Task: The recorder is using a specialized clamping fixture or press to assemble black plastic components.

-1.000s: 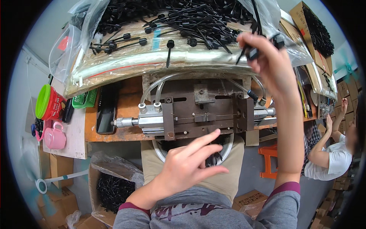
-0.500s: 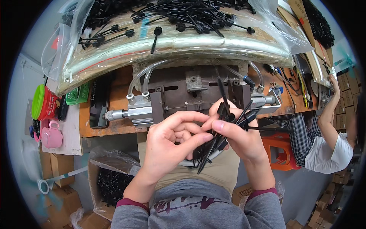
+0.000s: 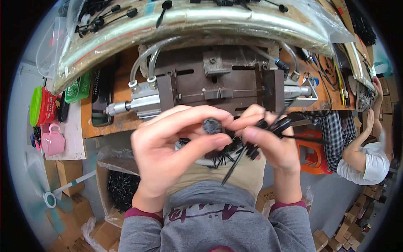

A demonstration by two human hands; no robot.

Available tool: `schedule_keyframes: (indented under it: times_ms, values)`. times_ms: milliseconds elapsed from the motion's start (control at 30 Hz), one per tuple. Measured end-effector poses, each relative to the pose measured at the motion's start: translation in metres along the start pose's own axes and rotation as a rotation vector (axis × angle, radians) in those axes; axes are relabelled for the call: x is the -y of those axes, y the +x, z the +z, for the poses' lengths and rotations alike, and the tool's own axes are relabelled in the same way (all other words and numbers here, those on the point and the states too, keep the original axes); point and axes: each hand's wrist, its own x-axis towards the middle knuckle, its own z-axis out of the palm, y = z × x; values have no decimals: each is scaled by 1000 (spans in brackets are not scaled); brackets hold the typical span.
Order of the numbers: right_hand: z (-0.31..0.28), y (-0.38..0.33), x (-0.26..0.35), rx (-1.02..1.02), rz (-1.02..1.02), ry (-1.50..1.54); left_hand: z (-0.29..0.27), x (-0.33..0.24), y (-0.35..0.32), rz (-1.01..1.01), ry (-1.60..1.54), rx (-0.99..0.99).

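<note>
My left hand (image 3: 161, 145) pinches one black part with a round, ribbed head (image 3: 212, 125) between thumb and index finger, the head facing up at me. Close by on the right, my right hand (image 3: 277, 147) is closed round several black stemmed parts (image 3: 282, 126), whose thin stems stick out to both sides. Fingertips of the two hands nearly meet. Below them, partly hidden, a pale-rimmed container on my lap holds more black stems (image 3: 220, 158). Just beyond my hands lies a dark metal fixture (image 3: 189, 86) with a small clamp block in its middle.
Clear air hoses (image 3: 142, 63) run to cylinders at both ends of the fixture. Behind it, a plastic-covered board (image 3: 201, 23) bears loose black parts. A pink cup (image 3: 53, 140) stands left; a box of black parts (image 3: 122, 189) sits lower left. Another person (image 3: 365, 157) works at right.
My left hand has moved left and now shows a round black head in its pinch. The right hand, with its bunch, has shifted slightly right. The view has tilted down.
</note>
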Motion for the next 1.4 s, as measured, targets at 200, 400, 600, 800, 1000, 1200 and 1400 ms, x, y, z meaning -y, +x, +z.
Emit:
schedule_keyframes:
  times_ms: [200, 400, 600, 800, 1000, 1200, 1400]
  values:
    - [-8, -15, -1, -151, -57, 52, -13, 20, -3, 442, 486, 157]
    - [-5, -18, -1, -157, -43, -15, 6, 59, -8, 540, 919, 111]
    - [-9, -20, -8, -139, -48, -79, 16, 56, 1, 555, 1230, 78]
    - [-9, -22, -13, -146, 137, -95, 14, 59, 3, 509, 1251, 53]
    - [-6, -20, -22, -129, 221, -60, 11, 53, 2, 610, 863, 102]
    - [9, -12, -18, -30, 292, -179, 16, 42, -5, 455, 716, 206]
    - [6, -11, -21, 52, 188, -216, 2, 42, -4, 357, 594, 165]
